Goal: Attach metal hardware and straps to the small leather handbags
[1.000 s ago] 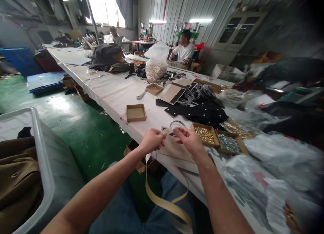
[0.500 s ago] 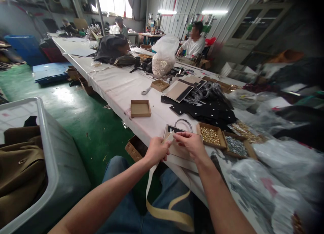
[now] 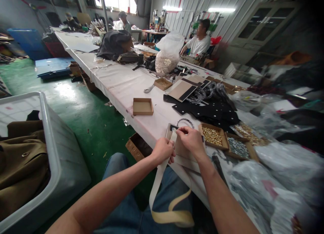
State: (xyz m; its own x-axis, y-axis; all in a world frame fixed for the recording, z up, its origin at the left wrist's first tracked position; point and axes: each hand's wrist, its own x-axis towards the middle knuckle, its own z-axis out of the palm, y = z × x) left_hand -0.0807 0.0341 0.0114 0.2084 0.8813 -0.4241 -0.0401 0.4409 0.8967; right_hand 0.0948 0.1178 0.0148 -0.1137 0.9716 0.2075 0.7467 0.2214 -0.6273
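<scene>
A long cream strip of tape (image 3: 157,183) runs up from a loose coil over my lap to both hands at the table's edge. My left hand (image 3: 164,151) is closed round the strip a little below its upper end. That end is pinched between the thumb and fingers of my right hand (image 3: 189,139). Under the hands lies a beige board (image 3: 182,152) with a dark band along its top. Just beyond it rests a ring-shaped coil (image 3: 186,122). To the right, a cardboard tray (image 3: 213,135) holds small gold metal pieces, beside a tray of silver ones (image 3: 238,147).
An open cardboard box (image 3: 143,107) sits farther along the white-covered table (image 3: 111,88). Black punched pieces (image 3: 210,113) and plastic bags (image 3: 286,159) crowd the right. A grey bin (image 3: 68,156) with brown fabric stands at left. Co-workers sit along the far side.
My head view has shifted slightly left, so the scene sits farther right. Both hands still grip the strip, whose hanging part now shows wider and flatter below my left hand.
</scene>
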